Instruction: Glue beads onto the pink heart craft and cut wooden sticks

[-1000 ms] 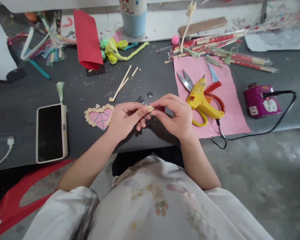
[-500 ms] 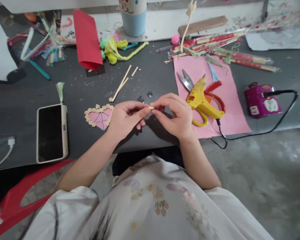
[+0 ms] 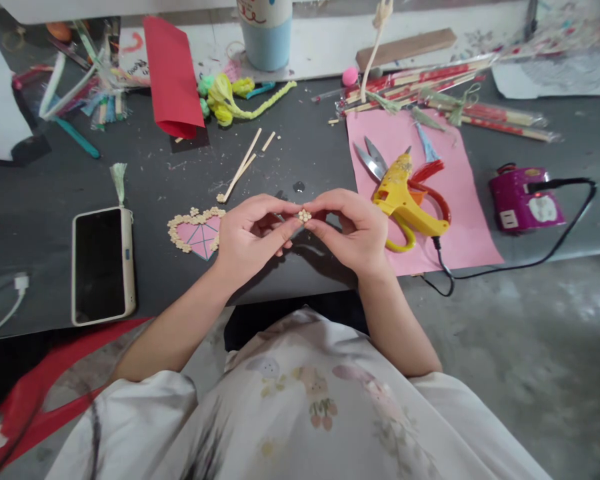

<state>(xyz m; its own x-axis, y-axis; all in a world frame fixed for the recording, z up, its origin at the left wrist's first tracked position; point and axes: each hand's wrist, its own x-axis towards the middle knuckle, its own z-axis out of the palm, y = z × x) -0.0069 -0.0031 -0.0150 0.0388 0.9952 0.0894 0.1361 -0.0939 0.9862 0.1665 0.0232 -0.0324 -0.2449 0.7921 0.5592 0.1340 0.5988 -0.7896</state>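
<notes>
My left hand [image 3: 250,235] and my right hand [image 3: 351,230] meet above the near edge of the dark table [image 3: 145,180]. Both pinch a tiny cream flower-shaped piece [image 3: 305,215] between thumb and fingertips. Just left of my left hand lies a pink heart [image 3: 199,232] edged with the same small cream pieces. A yellow glue gun [image 3: 405,197] rests on a pink sheet [image 3: 433,180] right of my right hand, over red-handled scissors [image 3: 433,179].
A phone [image 3: 103,264] lies at the left with a charging cable [image 3: 10,303] nearby. Thin wooden sticks [image 3: 245,164], a folded red paper [image 3: 173,73], yellow cord [image 3: 240,100], a blue-white cup [image 3: 266,30], wrapped chopsticks [image 3: 460,93] and a purple power device [image 3: 525,200] with black cord surround the work spot.
The small cream piece has turned so its flower face shows towards me. Both hands shifted very slightly; the fingertips stay pinched together.
</notes>
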